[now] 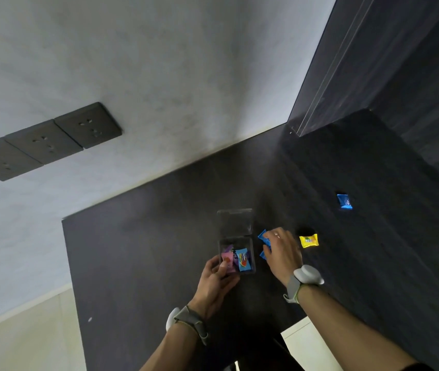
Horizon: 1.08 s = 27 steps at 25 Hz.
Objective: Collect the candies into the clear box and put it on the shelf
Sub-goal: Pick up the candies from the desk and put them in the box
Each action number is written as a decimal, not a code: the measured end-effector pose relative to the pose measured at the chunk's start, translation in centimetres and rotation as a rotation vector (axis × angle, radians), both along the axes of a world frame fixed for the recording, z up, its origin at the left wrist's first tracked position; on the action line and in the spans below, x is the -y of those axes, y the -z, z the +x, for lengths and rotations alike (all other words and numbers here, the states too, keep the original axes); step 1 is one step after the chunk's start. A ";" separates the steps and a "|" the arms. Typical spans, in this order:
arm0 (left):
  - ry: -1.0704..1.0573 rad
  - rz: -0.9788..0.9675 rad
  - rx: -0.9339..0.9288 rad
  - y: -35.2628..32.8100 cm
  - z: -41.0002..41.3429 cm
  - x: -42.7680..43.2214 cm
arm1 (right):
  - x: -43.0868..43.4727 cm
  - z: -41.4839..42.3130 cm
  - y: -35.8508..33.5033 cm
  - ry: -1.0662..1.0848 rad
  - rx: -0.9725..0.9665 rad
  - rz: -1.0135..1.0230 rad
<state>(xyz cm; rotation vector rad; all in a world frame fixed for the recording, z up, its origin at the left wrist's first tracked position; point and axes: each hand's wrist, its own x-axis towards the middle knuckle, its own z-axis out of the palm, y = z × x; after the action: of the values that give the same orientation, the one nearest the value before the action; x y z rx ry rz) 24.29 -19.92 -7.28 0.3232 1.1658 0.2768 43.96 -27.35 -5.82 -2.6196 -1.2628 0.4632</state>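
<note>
A small clear box point(250, 247) stands on the dark tabletop point(159, 236) with its lid point(235, 219) open toward the wall. Inside lie a pink candy point(226, 259), a purple candy point(229, 249) and a light blue candy point(243, 259). My left hand point(217, 281) grips the box's near left corner. My right hand point(282, 251) is just right of the box, its fingers closed on a blue candy point(263, 236). A yellow candy point(309, 241) lies right of that hand. Another blue candy point(344, 201) lies farther back right.
A grey wall point(159, 76) with three dark sockets point(44, 141) rises behind the table. A dark panel with a ledge point(373, 76) stands at the right. Pale floor point(20, 341) shows past the table's left and near edges. Both wrists wear grey bands.
</note>
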 end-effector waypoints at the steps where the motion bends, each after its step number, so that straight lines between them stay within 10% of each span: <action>1: 0.002 0.001 0.000 -0.1 0.0 0.0 | -0.1 0.0 0.3 -0.004 0.003 -0.019; 27: 0.010 0.094 0.051 -1.1 1.8 1.3 | 1.7 -4.6 -3.5 0.002 -0.215 0.348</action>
<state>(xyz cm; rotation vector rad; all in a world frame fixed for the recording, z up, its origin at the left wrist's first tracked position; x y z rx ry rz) 26.09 -21.27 -6.19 0.4025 1.1025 0.3304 39.36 -29.06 -2.35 -2.2182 -1.1537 0.4629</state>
